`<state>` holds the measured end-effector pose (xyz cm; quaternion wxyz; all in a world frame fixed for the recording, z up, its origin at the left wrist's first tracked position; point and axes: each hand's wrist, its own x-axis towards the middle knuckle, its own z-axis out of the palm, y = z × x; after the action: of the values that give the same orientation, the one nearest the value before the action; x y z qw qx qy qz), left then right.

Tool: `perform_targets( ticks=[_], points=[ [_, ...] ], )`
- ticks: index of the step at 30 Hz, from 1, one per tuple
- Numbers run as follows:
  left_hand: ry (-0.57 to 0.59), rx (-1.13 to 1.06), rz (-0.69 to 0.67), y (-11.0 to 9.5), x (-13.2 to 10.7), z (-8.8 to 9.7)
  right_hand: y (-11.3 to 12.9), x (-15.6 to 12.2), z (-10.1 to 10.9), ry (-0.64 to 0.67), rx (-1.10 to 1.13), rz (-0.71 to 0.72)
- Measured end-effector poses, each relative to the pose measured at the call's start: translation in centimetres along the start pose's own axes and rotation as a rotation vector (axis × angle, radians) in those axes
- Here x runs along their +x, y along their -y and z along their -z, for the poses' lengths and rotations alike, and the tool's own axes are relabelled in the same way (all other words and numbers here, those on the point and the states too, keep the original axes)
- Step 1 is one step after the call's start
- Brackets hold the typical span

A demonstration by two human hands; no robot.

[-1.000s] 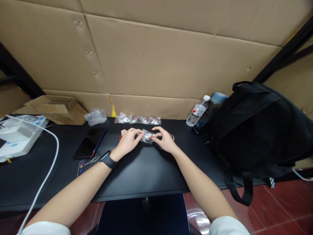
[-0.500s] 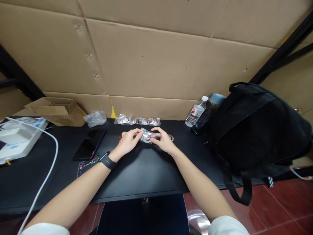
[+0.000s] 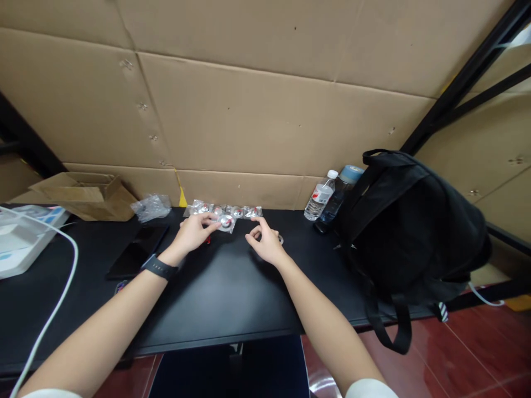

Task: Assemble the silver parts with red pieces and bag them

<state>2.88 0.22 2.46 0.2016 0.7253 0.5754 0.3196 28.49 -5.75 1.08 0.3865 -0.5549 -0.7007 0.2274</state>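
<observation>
My left hand (image 3: 197, 229) pinches the edge of a small clear plastic packet (image 3: 226, 223) that holds a round silver piece with a red part. Just behind it, against the cardboard, several similar packets (image 3: 253, 212) lie in a row. A bit of something red (image 3: 208, 240) shows under my left hand. To the right, my right hand (image 3: 264, 241) hovers apart from the packet, its fingers loosely bent, spread and holding nothing. A ring-shaped item (image 3: 281, 240), perhaps a tape roll, is partly hidden behind that hand.
A phone (image 3: 135, 254) and crumpled clear plastic (image 3: 152, 208) lie on the left. Beyond them are a brown paper bag (image 3: 93, 199) and a white device with a cable (image 3: 29, 237). Two bottles (image 3: 320, 198) and a black backpack (image 3: 415, 237) stand on the right. Cardboard (image 3: 249, 127) walls the back.
My right hand has let go of the packet and drawn away from it. The left hand has carried the packet left, toward the row. The view has shifted a little.
</observation>
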Motion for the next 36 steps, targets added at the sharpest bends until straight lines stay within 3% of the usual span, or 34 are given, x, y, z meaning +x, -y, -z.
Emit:
perform_targets(
  ticks=[4,7,11,14,17,22,25,29,36],
  points=[
    [-0.090,0.124,0.107,0.2,3.3,-0.2,0.2,0.0,0.6,-0.011,-0.062,-0.016],
    [-0.050,0.191,0.172,-0.4,5.5,-1.0,0.2,0.1,0.9,-0.025,-0.068,-0.015],
    [-0.011,0.377,0.133,-1.0,6.7,-2.2,0.1,0.2,1.4,-0.062,-0.053,0.015],
    [-0.100,0.524,0.068,-0.6,6.3,-2.3,0.0,0.4,2.2,-0.091,-0.073,0.016],
    [-0.167,0.574,0.022,0.1,5.5,-1.2,-0.5,0.4,3.3,-0.064,-0.170,0.044],
    [0.084,0.472,-0.168,1.6,3.2,1.6,-2.0,0.1,5.7,0.161,-0.460,0.013],
    [0.141,0.408,-0.326,2.6,1.2,2.4,-2.5,0.1,6.6,0.222,-0.483,-0.063],
    [0.160,0.360,-0.415,3.6,-0.3,2.0,-2.9,0.3,6.8,0.232,-0.459,-0.076],
    [0.156,0.341,-0.428,4.0,-0.1,0.6,-3.4,0.5,6.8,0.240,-0.475,-0.096]
  ],
)
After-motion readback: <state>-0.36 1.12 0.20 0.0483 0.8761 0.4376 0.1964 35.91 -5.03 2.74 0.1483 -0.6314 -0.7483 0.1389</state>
